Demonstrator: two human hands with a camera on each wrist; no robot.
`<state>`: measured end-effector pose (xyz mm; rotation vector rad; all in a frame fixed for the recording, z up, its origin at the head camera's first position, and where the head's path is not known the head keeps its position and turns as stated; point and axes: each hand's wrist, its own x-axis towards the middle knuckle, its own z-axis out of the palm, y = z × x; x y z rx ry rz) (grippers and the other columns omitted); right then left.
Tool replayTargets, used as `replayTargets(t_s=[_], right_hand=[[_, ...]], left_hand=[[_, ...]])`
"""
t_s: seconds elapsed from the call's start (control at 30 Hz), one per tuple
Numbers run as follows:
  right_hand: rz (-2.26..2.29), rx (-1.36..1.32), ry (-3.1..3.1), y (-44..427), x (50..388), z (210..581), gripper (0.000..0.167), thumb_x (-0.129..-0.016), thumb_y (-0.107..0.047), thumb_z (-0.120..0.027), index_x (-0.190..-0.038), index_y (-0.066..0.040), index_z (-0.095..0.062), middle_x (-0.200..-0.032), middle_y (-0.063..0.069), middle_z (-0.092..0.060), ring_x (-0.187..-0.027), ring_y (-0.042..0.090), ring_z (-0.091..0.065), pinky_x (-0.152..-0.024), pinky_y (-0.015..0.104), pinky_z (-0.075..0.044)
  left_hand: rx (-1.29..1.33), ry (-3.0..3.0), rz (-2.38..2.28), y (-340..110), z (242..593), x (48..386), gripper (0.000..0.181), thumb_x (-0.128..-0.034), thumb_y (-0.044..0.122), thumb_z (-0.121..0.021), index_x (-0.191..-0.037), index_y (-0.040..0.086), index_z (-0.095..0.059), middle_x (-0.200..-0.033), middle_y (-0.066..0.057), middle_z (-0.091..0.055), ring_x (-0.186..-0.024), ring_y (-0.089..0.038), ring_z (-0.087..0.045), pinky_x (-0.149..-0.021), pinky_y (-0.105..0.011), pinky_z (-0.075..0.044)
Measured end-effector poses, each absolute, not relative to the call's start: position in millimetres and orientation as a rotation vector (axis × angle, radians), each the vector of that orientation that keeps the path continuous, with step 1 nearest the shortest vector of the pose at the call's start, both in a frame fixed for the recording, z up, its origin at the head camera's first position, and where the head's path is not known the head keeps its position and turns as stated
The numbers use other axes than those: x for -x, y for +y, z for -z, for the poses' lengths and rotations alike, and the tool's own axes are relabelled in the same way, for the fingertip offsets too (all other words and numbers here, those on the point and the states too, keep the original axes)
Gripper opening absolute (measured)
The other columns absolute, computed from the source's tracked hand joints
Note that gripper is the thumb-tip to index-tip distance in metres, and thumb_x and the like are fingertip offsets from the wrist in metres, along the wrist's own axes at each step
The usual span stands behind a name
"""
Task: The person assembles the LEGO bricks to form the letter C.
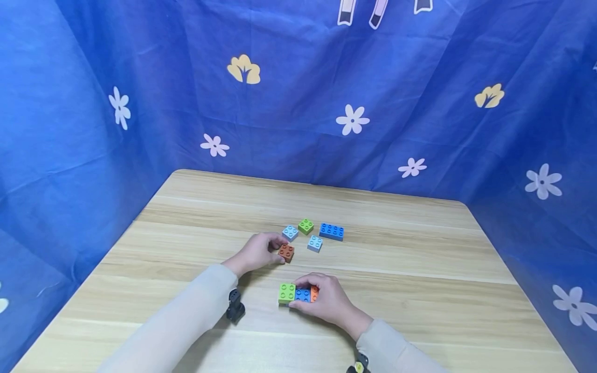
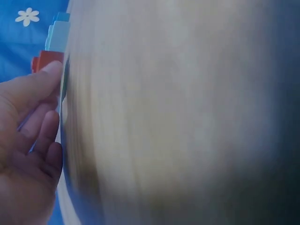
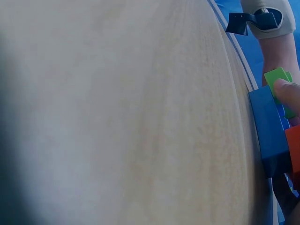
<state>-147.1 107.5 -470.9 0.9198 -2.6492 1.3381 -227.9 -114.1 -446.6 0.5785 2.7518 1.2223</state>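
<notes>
below the centre of the head view, i see the left hand (image 1: pixel 255 253) pinching a reddish-brown square plastic brick (image 1: pixel 286 252); lower down, the right hand (image 1: pixel 326 300) grips a joined green, blue and orange plastic block (image 1: pixel 302 295). i'd steady that block against the bench (image 1: pixel 420 259), keeping the brick level and squared to it before any pressing.

Under the left hand (image 1: pixel 258 251) and the right hand (image 1: pixel 324 299) a pale wood-grained table (image 1: pixel 396 248) is seen, backed well beyond them by a blue curtain (image 1: pixel 298 155), on which a yellow motif (image 1: pixel 253 76) is printed beyond the left hand and a white flower (image 1: pixel 352 120) beyond the right.
</notes>
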Motion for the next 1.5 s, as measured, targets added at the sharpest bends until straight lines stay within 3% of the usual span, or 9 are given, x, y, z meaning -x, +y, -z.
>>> replayTargets(t_s=[0.27,0.63,0.97,1.27,1.5], right_hand=[[-1.339,-0.917,-2.65,108,148,472,0.039,-0.073,-0.042,-0.08,-0.102,-0.019,-0.07,-0.098,-0.013,-0.067,-0.093,0.003,-0.061,-0.086,0.026,-0.048],[-1.332,-0.93,-2.643,108,147,471,0.039,-0.073,-0.042,-0.08,-0.103,-0.018,-0.07,-0.098,-0.013,-0.067,-0.093,0.004,-0.061,-0.086,0.026,-0.048],[-1.331,-0.94,-2.641,108,147,470,0.041,-0.072,-0.042,-0.081,-0.102,-0.016,-0.07,-0.097,-0.012,-0.067,-0.091,0.004,-0.061,-0.084,0.024,-0.049],[-1.326,-0.942,-2.628,108,147,471,0.041,-0.071,-0.041,-0.082,-0.101,-0.015,-0.07,-0.095,-0.011,-0.067,-0.088,0.003,-0.061,-0.082,0.023,-0.05],[-1.347,-0.942,-2.624,108,147,472,0.041,-0.071,-0.039,-0.082,-0.101,-0.014,-0.07,-0.095,-0.009,-0.068,-0.089,0.004,-0.061,-0.082,0.024,-0.05]], left_hand=[[-0.664,2.706,-1.275,-120,438,217,0.04,-0.0689,0.01,-0.083,-0.105,0.005,-0.066,-0.1,-0.003,-0.067,-0.09,-0.019,-0.061,-0.083,-0.036,-0.051],[-0.813,2.614,-1.316,-125,420,180,0.037,-0.0695,0.017,-0.083,-0.101,0.011,-0.066,-0.094,0.008,-0.065,-0.088,-0.017,-0.058,-0.081,-0.039,-0.049],[-0.82,2.602,-1.32,-123,424,154,0.036,-0.0683,0.022,-0.084,-0.098,0.014,-0.066,-0.093,0.009,-0.064,-0.088,-0.021,-0.059,-0.081,-0.044,-0.049],[-0.816,2.622,-1.293,-117,422,146,0.034,-0.0668,0.019,-0.085,-0.094,0.014,-0.065,-0.091,0.01,-0.064,-0.086,-0.019,-0.059,-0.079,-0.041,-0.05],[-0.828,2.655,-1.229,-112,418,146,0.032,-0.0647,0.016,-0.086,-0.088,0.015,-0.064,-0.085,0.011,-0.063,-0.08,-0.015,-0.058,-0.074,-0.032,-0.05]])
